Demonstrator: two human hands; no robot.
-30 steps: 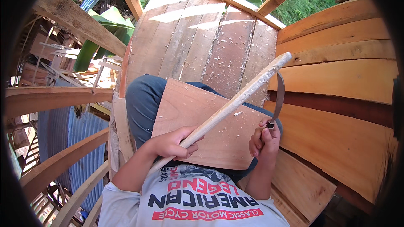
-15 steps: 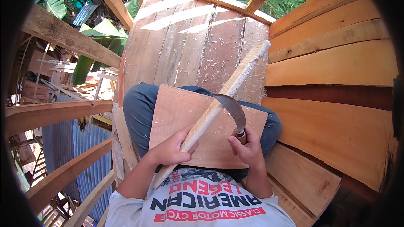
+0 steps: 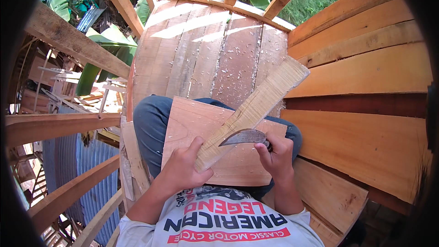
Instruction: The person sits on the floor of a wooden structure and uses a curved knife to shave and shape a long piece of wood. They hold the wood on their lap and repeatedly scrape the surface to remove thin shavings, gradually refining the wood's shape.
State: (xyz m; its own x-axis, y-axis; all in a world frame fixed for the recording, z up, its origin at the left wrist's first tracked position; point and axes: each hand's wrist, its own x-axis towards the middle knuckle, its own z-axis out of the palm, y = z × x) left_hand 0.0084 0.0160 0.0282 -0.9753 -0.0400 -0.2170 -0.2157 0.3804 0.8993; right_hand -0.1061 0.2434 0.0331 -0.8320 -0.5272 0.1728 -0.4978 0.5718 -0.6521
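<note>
My left hand [image 3: 186, 163] is closed around the lower end of a pale wooden board [image 3: 256, 100], which slants up to the right with its broad face showing. In my right hand [image 3: 277, 158] is a sickle-like knife with a curved dark blade [image 3: 243, 137]; my fingers wrap its handle, which is mostly hidden. The blade points left and lies over the board's lower right edge; whether it touches the wood I cannot tell. Beneath both, a flat square wooden panel [image 3: 183, 119] rests across my lap.
Small shavings litter the plank floor [image 3: 201, 59] ahead. A wall of wooden planks [image 3: 356, 73] stands at the right. Wooden rails [image 3: 64, 123] with open gaps run along the left, above corrugated metal sheets [image 3: 98, 164]. A short board [image 3: 329, 192] lies at my lower right.
The board has turned from its narrow edge to its broad face, and its far end has moved right and nearer. The knife's blade has swung down and left.
</note>
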